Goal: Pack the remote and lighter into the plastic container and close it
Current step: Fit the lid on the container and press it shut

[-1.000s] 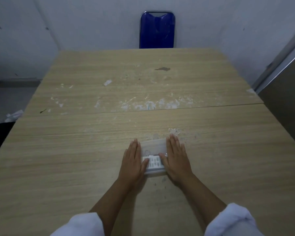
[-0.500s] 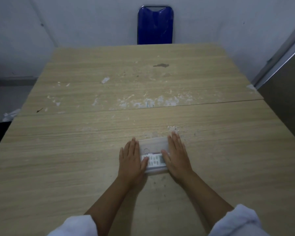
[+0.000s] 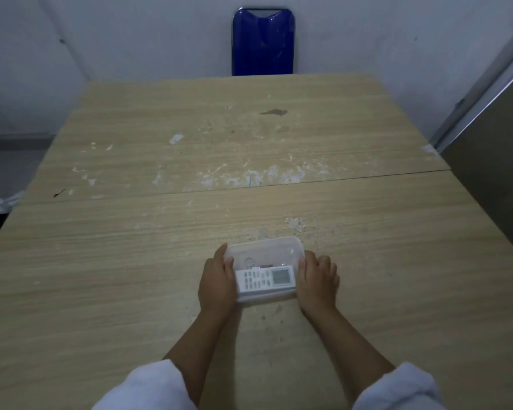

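A clear plastic container [image 3: 264,250] rests on the wooden table [image 3: 160,261] near its front edge, with its clear lid on top. Through the lid I see a white remote [image 3: 265,279] lying crosswise, screen end to the right. Behind the remote lies a small dark lighter [image 3: 265,266] with a metal ring [image 3: 249,261] at its left end. My left hand [image 3: 216,284] grips the container's left side, fingers curled around the edge. On the right side, my right hand [image 3: 317,282] holds it the same way.
A blue chair back [image 3: 263,42] stands past the table's far edge against the white wall. A seam [image 3: 308,182] crosses the table, with scuffed white patches and a dark stain [image 3: 273,112] beyond it. A grey panel [image 3: 492,179] rises at the right.
Both hands lay flat, palms pressing on the container's lid; now their fingers have curled around its left and right sides. The container looks shifted slightly, and the head camera has moved.
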`<move>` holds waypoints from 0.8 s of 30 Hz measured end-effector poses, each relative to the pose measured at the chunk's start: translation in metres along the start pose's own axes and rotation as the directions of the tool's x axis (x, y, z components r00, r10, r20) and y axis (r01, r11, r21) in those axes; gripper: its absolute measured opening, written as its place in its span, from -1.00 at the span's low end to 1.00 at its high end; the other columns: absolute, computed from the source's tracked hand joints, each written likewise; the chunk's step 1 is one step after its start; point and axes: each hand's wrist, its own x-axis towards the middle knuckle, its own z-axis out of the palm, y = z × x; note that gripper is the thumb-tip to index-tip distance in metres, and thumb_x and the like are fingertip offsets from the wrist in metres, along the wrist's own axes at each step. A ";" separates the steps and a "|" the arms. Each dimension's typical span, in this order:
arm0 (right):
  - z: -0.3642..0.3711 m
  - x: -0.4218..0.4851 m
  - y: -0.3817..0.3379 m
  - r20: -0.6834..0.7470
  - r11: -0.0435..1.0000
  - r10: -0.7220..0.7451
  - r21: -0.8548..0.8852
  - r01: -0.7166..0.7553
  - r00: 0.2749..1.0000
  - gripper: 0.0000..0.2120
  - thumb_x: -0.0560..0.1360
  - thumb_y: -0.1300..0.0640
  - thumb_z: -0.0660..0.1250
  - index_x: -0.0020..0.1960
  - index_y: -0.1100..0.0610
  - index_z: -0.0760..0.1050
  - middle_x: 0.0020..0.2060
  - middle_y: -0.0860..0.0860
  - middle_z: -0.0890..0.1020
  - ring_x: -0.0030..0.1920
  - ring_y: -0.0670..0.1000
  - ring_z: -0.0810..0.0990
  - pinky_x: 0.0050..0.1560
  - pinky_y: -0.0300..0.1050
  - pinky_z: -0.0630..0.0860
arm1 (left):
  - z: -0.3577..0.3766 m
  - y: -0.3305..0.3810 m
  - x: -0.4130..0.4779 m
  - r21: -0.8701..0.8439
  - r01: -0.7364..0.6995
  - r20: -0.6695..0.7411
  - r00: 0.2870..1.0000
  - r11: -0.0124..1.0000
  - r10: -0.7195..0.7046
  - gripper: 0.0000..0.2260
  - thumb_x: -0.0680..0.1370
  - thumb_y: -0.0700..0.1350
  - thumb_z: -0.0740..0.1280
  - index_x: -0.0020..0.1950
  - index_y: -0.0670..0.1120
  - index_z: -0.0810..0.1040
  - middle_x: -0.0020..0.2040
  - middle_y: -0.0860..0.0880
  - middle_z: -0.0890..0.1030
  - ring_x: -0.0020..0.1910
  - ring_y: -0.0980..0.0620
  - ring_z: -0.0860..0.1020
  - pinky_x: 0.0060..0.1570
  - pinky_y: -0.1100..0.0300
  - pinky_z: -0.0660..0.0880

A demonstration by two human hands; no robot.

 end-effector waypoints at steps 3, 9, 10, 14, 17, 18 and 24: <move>-0.004 0.005 0.001 0.059 1.000 -0.006 0.013 0.005 0.998 -0.72 0.60 0.03 0.12 0.12 0.17 0.50 0.07 0.23 0.55 0.11 0.24 0.46 0.12 0.07 0.42 | -0.008 -0.003 -0.001 0.037 -0.007 0.030 1.000 0.999 0.006 -0.58 0.62 -0.04 0.10 0.47 -0.13 0.28 0.11 -0.26 0.61 0.08 -0.19 0.57 0.01 0.04 0.49; -0.019 0.009 -0.002 0.130 0.979 0.030 0.195 -0.055 0.991 -0.70 0.62 0.06 0.06 0.04 0.24 0.48 0.03 0.24 0.56 0.03 0.24 0.55 -0.01 0.03 0.47 | -0.014 -0.006 -0.037 -0.126 0.168 -0.052 0.983 0.978 -0.175 -0.78 0.60 -0.04 0.17 0.03 -0.19 0.45 -0.11 -0.08 0.54 -0.07 -0.14 0.56 -0.17 0.14 0.36; -0.019 0.008 -0.003 0.138 0.979 0.019 0.199 -0.047 0.990 -0.69 0.63 0.08 0.06 0.04 0.26 0.48 0.04 0.25 0.56 0.03 0.23 0.55 0.00 0.02 0.47 | -0.014 -0.005 -0.039 -0.124 0.150 -0.037 0.987 0.981 -0.155 -0.82 0.60 -0.07 0.18 -0.04 -0.17 0.45 -0.15 -0.08 0.54 -0.11 -0.14 0.56 -0.20 0.15 0.35; -0.026 0.007 -0.002 0.128 0.959 0.061 0.267 -0.094 0.990 -0.69 0.62 0.15 0.07 0.00 0.33 0.50 0.03 0.28 0.58 0.04 0.21 0.55 0.01 0.00 0.45 | -0.012 0.005 -0.041 -0.129 0.085 -0.032 0.995 0.988 -0.090 -0.85 0.57 -0.18 0.21 -0.09 -0.20 0.53 -0.15 -0.15 0.60 -0.16 -0.12 0.56 -0.17 0.02 0.50; -0.037 0.006 0.011 0.119 0.911 0.174 0.358 -0.206 0.977 -0.71 0.59 0.14 0.11 -0.05 0.32 0.52 -0.04 0.28 0.61 -0.04 0.21 0.57 -0.05 0.02 0.47 | -0.008 0.020 -0.038 -0.131 0.047 0.008 0.999 0.990 -0.047 -0.84 0.52 -0.23 0.22 0.01 -0.19 0.57 -0.07 -0.15 0.62 -0.11 -0.10 0.56 -0.11 0.05 0.50; -0.042 0.005 0.019 0.119 0.883 0.221 0.397 -0.251 0.968 -0.72 0.58 0.13 0.14 -0.07 0.30 0.53 -0.07 0.26 0.63 -0.06 0.20 0.58 -0.07 0.02 0.49 | -0.005 0.027 -0.038 -0.138 0.026 0.033 0.999 0.990 -0.022 -0.80 0.51 -0.24 0.22 0.06 -0.19 0.57 -0.05 -0.15 0.62 -0.10 -0.10 0.56 -0.09 0.05 0.51; -0.076 0.002 0.079 0.114 0.748 0.367 0.553 -0.366 0.923 -0.82 0.51 0.14 0.28 -0.09 0.26 0.57 -0.12 0.20 0.66 -0.12 0.14 0.60 -0.09 -0.05 0.52 | 0.029 0.081 -0.036 -0.236 -0.096 0.160 0.978 0.967 0.136 -0.62 0.42 -0.33 0.25 0.21 -0.15 0.58 -0.09 0.03 0.63 -0.24 0.09 0.59 -0.27 0.21 0.53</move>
